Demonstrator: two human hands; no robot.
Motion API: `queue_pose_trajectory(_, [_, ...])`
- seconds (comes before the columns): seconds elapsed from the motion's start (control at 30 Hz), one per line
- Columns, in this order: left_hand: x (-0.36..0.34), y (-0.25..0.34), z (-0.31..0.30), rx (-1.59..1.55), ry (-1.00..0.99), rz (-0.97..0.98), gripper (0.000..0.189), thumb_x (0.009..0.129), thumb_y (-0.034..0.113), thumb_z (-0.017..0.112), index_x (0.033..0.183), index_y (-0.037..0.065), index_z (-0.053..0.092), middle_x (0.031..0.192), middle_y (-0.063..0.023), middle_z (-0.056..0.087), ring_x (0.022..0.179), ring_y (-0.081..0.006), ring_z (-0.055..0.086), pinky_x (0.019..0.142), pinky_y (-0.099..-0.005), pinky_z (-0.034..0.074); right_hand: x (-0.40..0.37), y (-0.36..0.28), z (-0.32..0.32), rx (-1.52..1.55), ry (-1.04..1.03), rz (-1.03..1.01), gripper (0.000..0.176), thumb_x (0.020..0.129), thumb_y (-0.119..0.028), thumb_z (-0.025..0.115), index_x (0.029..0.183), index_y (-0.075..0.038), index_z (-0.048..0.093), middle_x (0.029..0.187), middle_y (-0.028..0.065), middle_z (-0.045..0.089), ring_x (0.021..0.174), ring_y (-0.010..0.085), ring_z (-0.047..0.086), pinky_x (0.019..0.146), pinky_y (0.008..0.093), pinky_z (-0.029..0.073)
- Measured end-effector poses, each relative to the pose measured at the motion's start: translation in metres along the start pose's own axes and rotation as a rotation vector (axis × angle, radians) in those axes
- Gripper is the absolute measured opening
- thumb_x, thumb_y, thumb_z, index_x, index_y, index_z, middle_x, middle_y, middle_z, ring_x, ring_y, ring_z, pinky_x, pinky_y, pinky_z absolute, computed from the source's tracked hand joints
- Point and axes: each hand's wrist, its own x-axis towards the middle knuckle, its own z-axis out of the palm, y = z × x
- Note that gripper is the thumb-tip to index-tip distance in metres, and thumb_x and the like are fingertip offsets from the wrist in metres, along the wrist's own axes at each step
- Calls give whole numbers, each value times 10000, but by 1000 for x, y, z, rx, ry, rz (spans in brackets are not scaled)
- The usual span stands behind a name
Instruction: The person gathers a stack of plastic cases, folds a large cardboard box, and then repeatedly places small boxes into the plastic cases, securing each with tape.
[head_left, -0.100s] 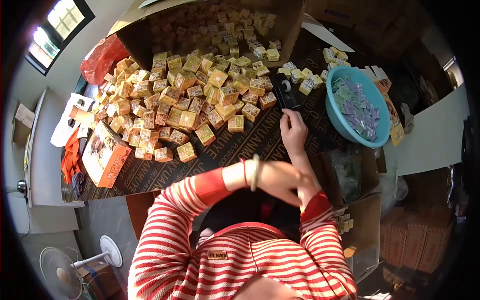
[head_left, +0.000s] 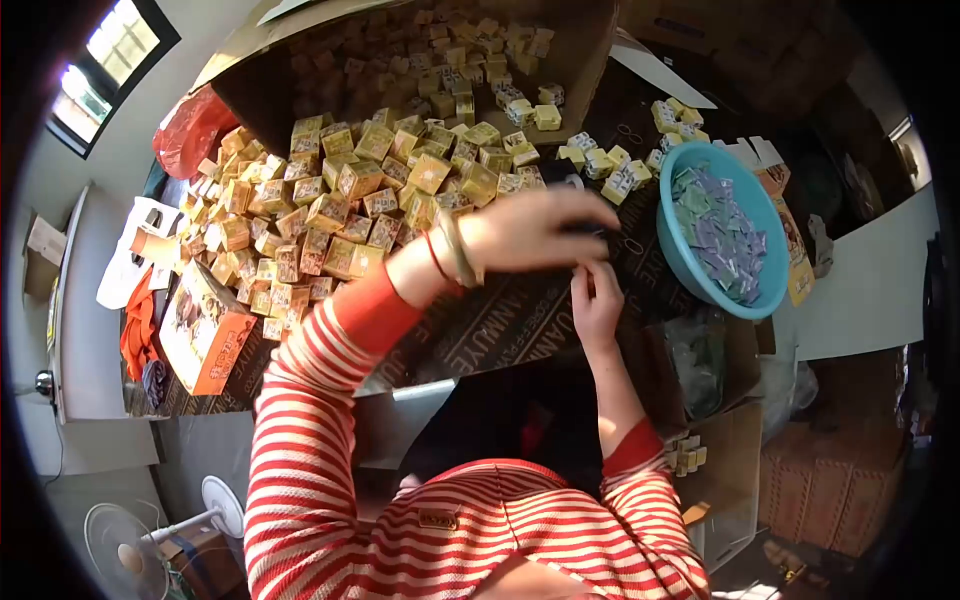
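Note:
My left hand (head_left: 530, 228), with a bangle and a red string at the wrist, is blurred over the right edge of the pile of small yellow boxes (head_left: 360, 180). Its fingers reach over the black tape dispenser, which is mostly hidden. Just below its fingertips is my right hand (head_left: 597, 298), raised over the dark printed table (head_left: 500, 325), thumb and fingers bent close together. Whether either hand holds anything cannot be made out.
A blue basin (head_left: 668, 215) of green and purple packets stands at the right. Small yellow-white boxes (head_left: 620, 175) lie beside it. Behind the pile is a large open carton (head_left: 590, 75). An orange printed box (head_left: 205, 330) and red cloth (head_left: 140, 330) are at the left.
My left hand has moved up and away from my right wrist to above the table by the tape dispenser. My right hand has drawn back slightly, and the view has shifted a little.

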Motion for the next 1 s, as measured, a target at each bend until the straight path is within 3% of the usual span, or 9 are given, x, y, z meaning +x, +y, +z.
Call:
queue_pose_trajectory(0.03, [22,-23,-43,95,93,-131,426,966,330,705,1276,40,666,1237,-150,692,1072,-275,694,940,-377,557,-2,18,-8,-53,-70,-50,158,1053,-127,604,1164,-41,676,995,92,668,832,203,648,693,347,514])
queue_pose_trajectory(0.07, [46,-48,-87,145,83,-432,491,986,350,698,1379,67,616,1298,-126,675,1179,-223,650,968,-392,555,1,23,-13,-20,-86,34,173,1058,-140,602,1184,-50,678,1001,77,673,827,183,645,685,343,514])
queue_pose_trajectory(0.17, [84,-170,-195,410,343,-531,625,986,503,657,1425,63,587,1401,-160,628,1193,-310,665,926,-417,576,-8,47,-27,2,-187,123,208,1060,-168,608,1209,-42,678,985,67,687,802,150,640,676,330,515])
queue_pose_trajectory(0.23, [94,-218,-244,431,417,-656,664,965,567,650,1406,71,610,1363,-168,643,1108,-306,681,879,-441,571,-14,49,-30,66,-248,166,212,1051,-172,619,1187,-22,680,949,78,683,777,144,631,670,324,511])
queue_pose_trajectory(0.33, [97,-288,-299,464,467,-787,686,961,587,640,1426,86,588,1389,-168,618,1149,-310,647,912,-454,547,-6,34,-31,143,-310,232,171,979,-107,673,1111,-2,697,875,86,674,701,159,629,625,306,507])
queue_pose_trajectory(0.37, [99,-310,-313,476,463,-822,693,959,594,637,1432,91,581,1398,-168,610,1163,-312,636,923,-459,538,-4,33,-30,149,-312,259,161,920,-51,714,1075,-5,710,844,83,678,659,174,640,596,289,510])
queue_pose_trajectory(0.5, [116,-383,-355,515,410,-927,722,953,622,623,1458,111,553,1432,-167,578,1217,-317,590,967,-476,506,5,34,-31,108,-341,247,177,901,-44,735,1076,-20,717,809,76,684,617,174,625,530,301,492])
queue_pose_trajectory(0.7, [148,-462,-404,574,265,-1018,767,943,663,604,1497,141,511,1483,-167,529,1300,-325,522,1034,-502,456,-15,39,-30,26,-366,410,165,868,-48,767,1028,-71,738,844,78,712,620,212,643,544,335,507])
queue_pose_trajectory(1.0, [188,-507,-433,628,-50,-1031,836,929,725,574,1556,186,447,1560,-167,456,1423,-337,421,1134,-541,382,8,27,-24,-104,-365,318,207,808,-37,798,997,-72,723,836,104,725,687,269,693,603,373,546])
